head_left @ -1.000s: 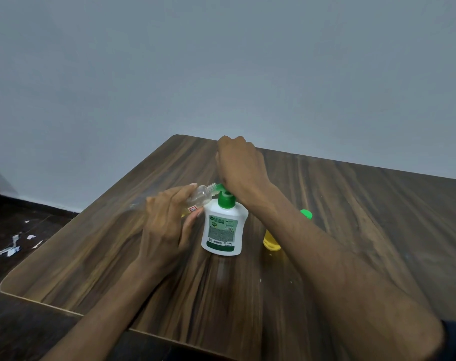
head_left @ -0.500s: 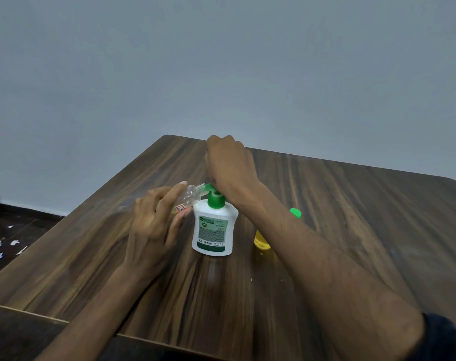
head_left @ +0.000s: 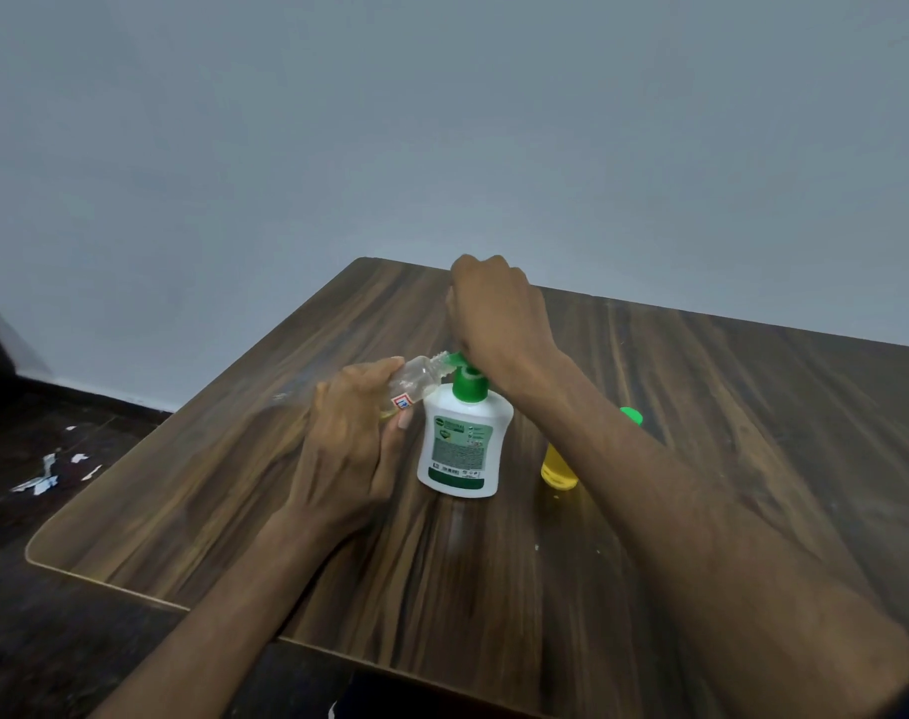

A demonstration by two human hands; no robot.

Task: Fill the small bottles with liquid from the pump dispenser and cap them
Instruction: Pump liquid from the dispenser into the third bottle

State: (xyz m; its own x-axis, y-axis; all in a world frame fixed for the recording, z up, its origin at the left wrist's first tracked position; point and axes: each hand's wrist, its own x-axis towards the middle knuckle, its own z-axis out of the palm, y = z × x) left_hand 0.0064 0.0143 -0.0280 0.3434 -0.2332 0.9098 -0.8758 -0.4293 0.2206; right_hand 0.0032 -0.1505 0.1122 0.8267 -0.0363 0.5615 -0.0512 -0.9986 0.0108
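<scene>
From the camera on my head, I look down at a dark wood-grain tabletop (head_left: pixel 493 589) set against a plain grey wall (head_left: pixel 442 121). The white pump dispenser (head_left: pixel 462 448) with its green collar stands upright near the middle of the tabletop, closer to the far edge than to the near one. My right hand (head_left: pixel 499 319) is curled over the green pump head, fingers folded down on top of it, and my forearm crosses in from the near right corner. My left hand (head_left: pixel 348 438) is wrapped around a small clear bottle (head_left: pixel 416 378), pinching it between thumb and fingers and holding it tilted, with its open neck touching the green spout. A red and white label shows on the bottle's side by my thumb. Just right of the dispenser, partly hidden behind my right forearm, a yellow-filled small bottle with a green cap (head_left: pixel 558 467) stands on the tabletop. Beyond the left edge, white scraps (head_left: pixel 53 472) lie on the dark floor (head_left: pixel 53 640).
</scene>
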